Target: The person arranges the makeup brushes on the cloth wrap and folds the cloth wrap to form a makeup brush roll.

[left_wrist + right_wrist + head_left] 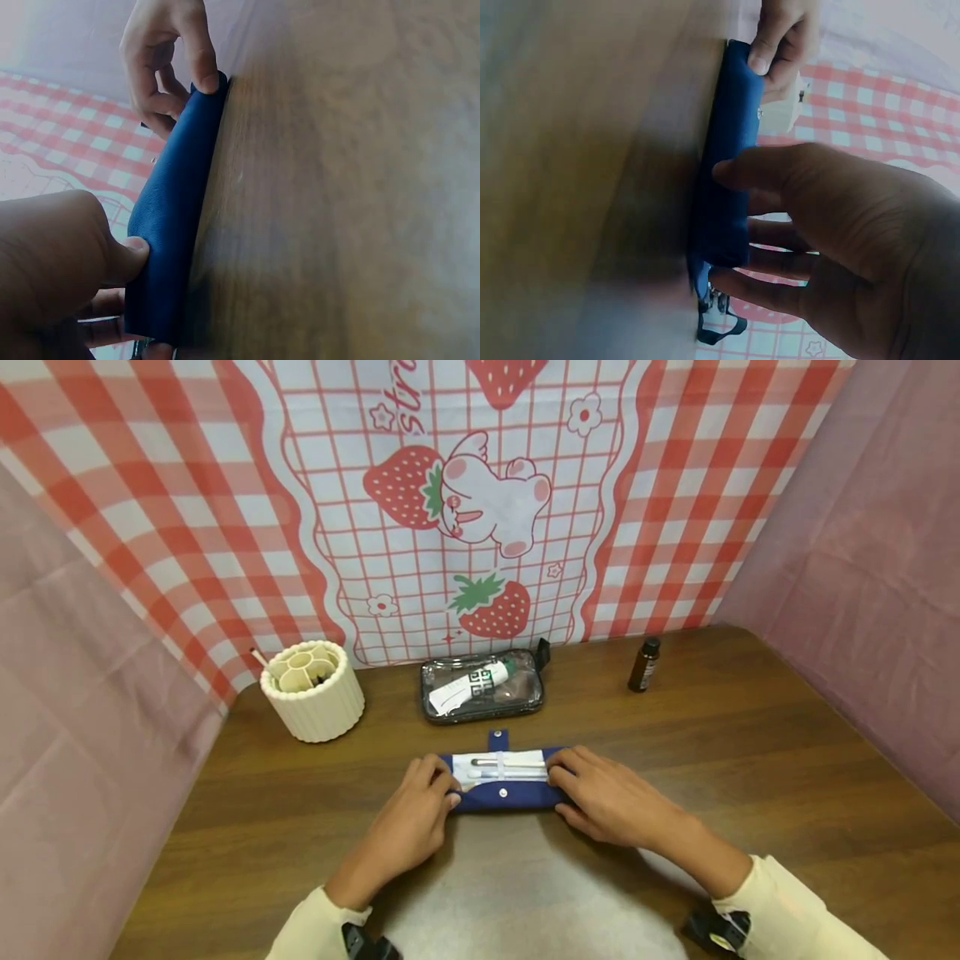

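A blue fold-over case lies lengthwise on the table, its near edge rolled up and its snap tab pointing away. Slim white sticks, one with a dark tip, rest on its white inside under a small band. My left hand pinches the left end, thumb on the near side and fingers over the inside. At the other end, my right hand grips the case the same way. In the left wrist view the thumb presses the blue outside; the right thumb does likewise in the right wrist view.
Behind the case lies a clear zip pouch with a white tube inside. A cream ribbed holder stands at the back left, a small dark bottle at the back right. Checked cloth hangs behind the table.
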A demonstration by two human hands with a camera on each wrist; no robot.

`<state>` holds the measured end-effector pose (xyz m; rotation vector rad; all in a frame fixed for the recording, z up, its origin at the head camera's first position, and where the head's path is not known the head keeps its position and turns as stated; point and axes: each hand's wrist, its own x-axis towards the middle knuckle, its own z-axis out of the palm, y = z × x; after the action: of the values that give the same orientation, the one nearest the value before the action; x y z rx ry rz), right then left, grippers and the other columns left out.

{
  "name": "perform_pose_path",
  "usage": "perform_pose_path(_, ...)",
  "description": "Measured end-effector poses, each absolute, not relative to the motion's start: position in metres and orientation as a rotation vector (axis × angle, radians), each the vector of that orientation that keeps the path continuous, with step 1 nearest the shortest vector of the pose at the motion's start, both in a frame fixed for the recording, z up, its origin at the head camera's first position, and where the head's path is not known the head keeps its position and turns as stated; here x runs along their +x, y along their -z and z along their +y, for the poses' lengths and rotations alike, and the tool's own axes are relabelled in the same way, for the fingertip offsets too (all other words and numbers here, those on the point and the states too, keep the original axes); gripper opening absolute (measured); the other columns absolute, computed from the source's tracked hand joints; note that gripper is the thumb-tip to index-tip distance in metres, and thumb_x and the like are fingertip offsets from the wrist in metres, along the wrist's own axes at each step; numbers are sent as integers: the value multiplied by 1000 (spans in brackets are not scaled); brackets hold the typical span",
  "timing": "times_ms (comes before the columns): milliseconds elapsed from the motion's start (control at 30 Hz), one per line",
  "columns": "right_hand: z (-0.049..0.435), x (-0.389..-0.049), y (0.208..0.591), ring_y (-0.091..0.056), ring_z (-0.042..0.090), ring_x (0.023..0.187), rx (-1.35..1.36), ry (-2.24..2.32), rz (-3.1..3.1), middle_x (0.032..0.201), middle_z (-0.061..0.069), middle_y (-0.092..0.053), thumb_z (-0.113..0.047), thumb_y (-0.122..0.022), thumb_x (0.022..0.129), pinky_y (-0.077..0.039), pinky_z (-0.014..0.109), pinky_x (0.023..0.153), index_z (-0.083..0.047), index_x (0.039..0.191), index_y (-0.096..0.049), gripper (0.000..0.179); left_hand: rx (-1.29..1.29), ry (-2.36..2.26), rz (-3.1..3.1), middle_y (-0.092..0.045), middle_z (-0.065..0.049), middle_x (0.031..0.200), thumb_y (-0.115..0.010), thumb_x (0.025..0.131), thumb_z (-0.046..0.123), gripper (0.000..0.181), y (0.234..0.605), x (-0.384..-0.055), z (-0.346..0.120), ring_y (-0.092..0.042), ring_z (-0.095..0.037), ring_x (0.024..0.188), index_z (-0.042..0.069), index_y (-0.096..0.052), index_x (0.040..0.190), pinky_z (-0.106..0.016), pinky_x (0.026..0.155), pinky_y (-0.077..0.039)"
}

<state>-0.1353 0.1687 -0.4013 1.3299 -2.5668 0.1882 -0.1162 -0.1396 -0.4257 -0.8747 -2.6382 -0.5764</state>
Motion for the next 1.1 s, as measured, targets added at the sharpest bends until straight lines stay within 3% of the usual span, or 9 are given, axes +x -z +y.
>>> perform_pose_path(133,169,-144,399,-54,30,121,1365,-244,-2618,132,18,-57,-27,-71,91,-49,46,96,-4,112,-63,32,-819,606,-2625,-55,-11,113,-70,91,4,4,427,-121,-137,-50,-31,105,7,-70,93,-46,87,-47)
perform_pose_path(267,166,-155,396,-47,38,131,1403,-299,-2670,142,22,-51,-26,-70,87,-43,52,104,-10,99,-58,23,-806,678,-2639,-58,-18,124,-70,89,2,8,425,-127,-136,-50,-40,120,9,-66,85,-57,94,-43)
perform_pose_path(367,164,-163,395,-44,40,135,1419,-348,-2729,144,22,-50,-26,-70,83,-38,53,108,-15,92,-54,22,-833,759,-2692,-57,-21,133,-67,90,1,12,425,-131,-136,-46,-45,131,9,-61,84,-61,106,-35)
perform_pose_path(467,165,-167,395,-49,36,130,1413,-385,-2800,142,20,-52,-27,-70,82,-41,51,105,-16,94,-55,22,-849,819,-2749,-56,-21,138,-64,93,1,14,425,-133,-138,-42,-45,136,10,-56,86,-62,112,-25)
perform_pose_path(633,169,-168,393,-50,25,122,1446,-505,-2844,139,14,-51,-25,-70,90,-45,45,99,-15,100,-59,18,-861,881,-2724,-57,-16,133,-66,91,1,12,426,-135,-140,-47,-38,131,11,-58,89,-62,113,-20)
perform_pose_path(867,168,-169,392,-48,17,118,1472,-554,-2832,124,1,-52,-21,-73,93,-41,44,104,-13,121,-57,34,-891,948,-2667,-56,-2,112,-70,86,-5,22,426,-133,-139,-49,-25,111,11,-60,98,-54,104,-29)
perform_pose_path(1100,163,-165,394,-49,16,117,1445,-485,-2800,125,-3,-53,-28,-71,94,-40,47,102,-18,130,-56,40,-916,983,-2606,-57,0,101,-73,83,-7,25,428,-135,-139,-51,-22,102,10,-60,94,-49,93,-36)
